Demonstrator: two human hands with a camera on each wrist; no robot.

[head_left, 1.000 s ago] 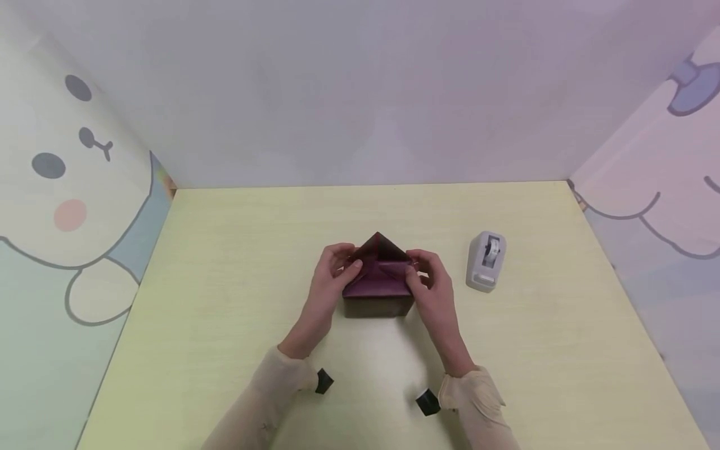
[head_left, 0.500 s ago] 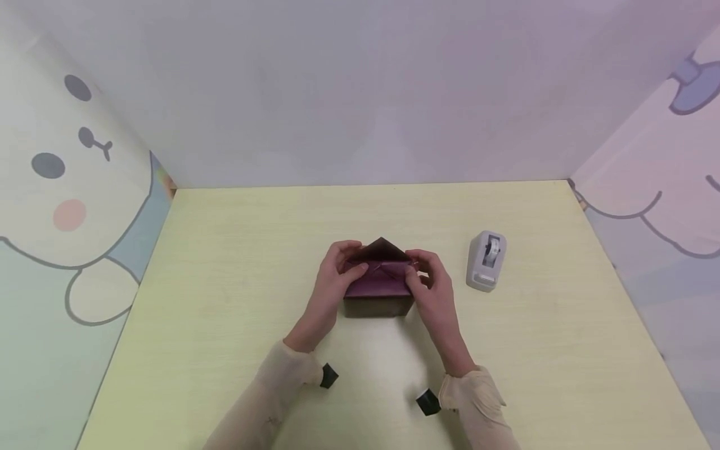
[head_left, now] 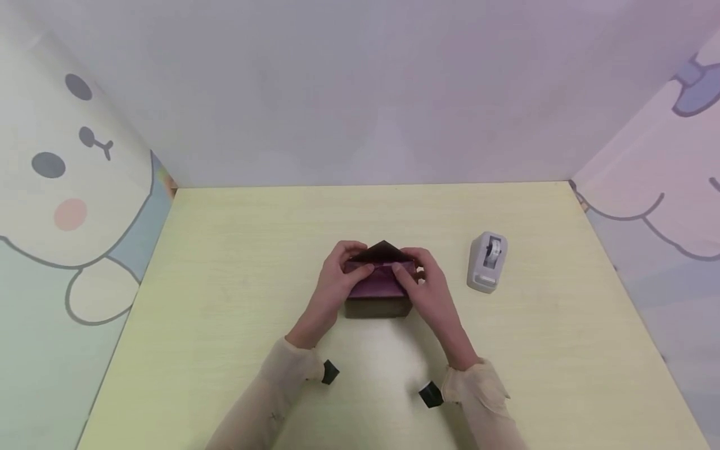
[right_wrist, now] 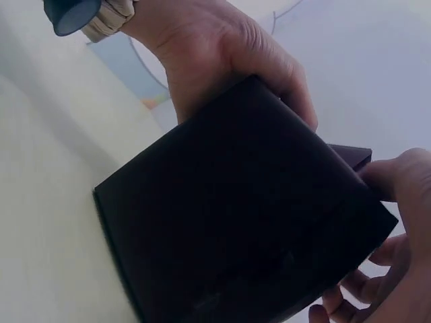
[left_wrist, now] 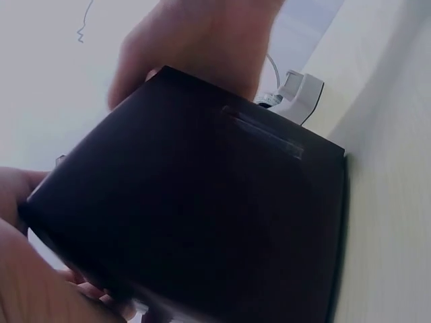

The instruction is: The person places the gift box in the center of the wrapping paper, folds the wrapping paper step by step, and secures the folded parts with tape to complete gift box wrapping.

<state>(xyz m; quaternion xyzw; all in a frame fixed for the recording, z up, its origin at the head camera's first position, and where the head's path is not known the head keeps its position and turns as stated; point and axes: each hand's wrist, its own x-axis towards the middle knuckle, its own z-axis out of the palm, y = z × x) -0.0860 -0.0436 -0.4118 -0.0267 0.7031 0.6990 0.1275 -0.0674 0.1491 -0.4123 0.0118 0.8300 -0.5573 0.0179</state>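
A box wrapped in dark, glossy purple-black wrapping paper (head_left: 378, 306) stands on the table in the middle of the head view. Its top end has a purple folded flap (head_left: 375, 286), and a dark pointed flap (head_left: 384, 251) stands up behind. My left hand (head_left: 332, 278) grips the left side, its thumb on the purple fold. On the right side, my right hand (head_left: 430, 284) does the same, its thumb close to the left one. The fingers behind the paper are partly hidden. In the left wrist view a strip of clear tape (left_wrist: 266, 131) lies on the dark front face.
A pale grey tape dispenser (head_left: 487, 262) with a roll of clear tape stands on the table to the right of the box. The pale yellow table (head_left: 253, 250) meets a light wall (head_left: 360, 94) at the back, with cartoon-printed walls (head_left: 73, 156) at the sides.
The dark pointed flap stands lower than before. Both thumbs have slid inward along the purple fold, the left first, then the right. The box and the tape dispenser have stayed in place.
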